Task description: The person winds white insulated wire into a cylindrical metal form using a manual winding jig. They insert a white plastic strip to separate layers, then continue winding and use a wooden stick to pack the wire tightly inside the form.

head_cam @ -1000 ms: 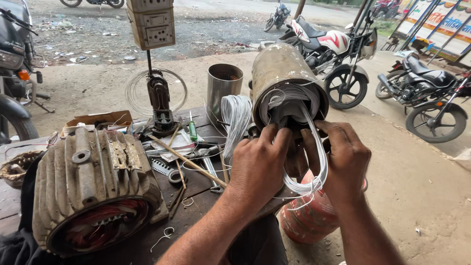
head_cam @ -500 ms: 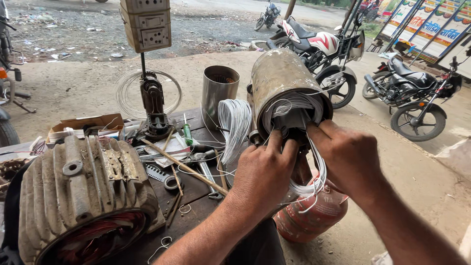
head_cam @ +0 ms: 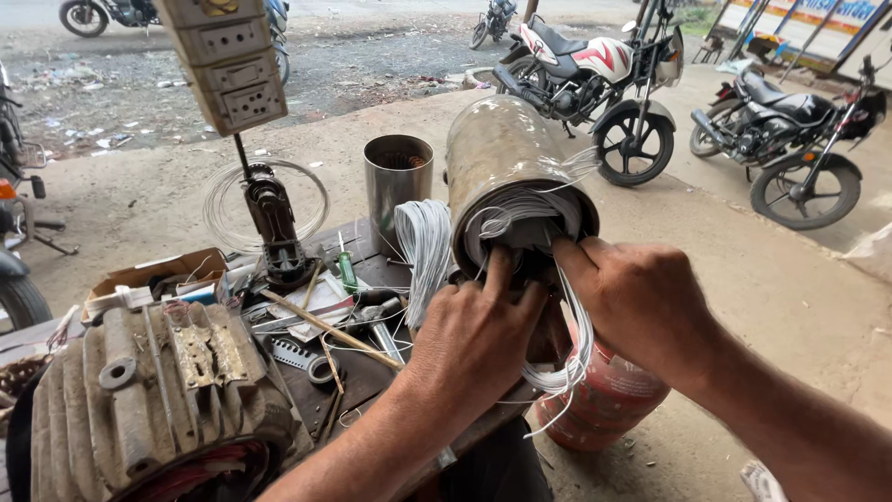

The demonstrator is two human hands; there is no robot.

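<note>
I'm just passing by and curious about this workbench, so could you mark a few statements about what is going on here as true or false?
1. Both hands are at the open end of the metal cylinder. True: the left hand and the right hand press at its mouth.
2. The wire bundle hanging from the cylinder is red. False: it is white.
3. A ribbed motor housing lies at the near left of the bench. True.
4. The green screwdriver is in the right hand. False: it lies on the bench.
5. Bicycles stand behind. False: motorcycles are parked there.
</note>
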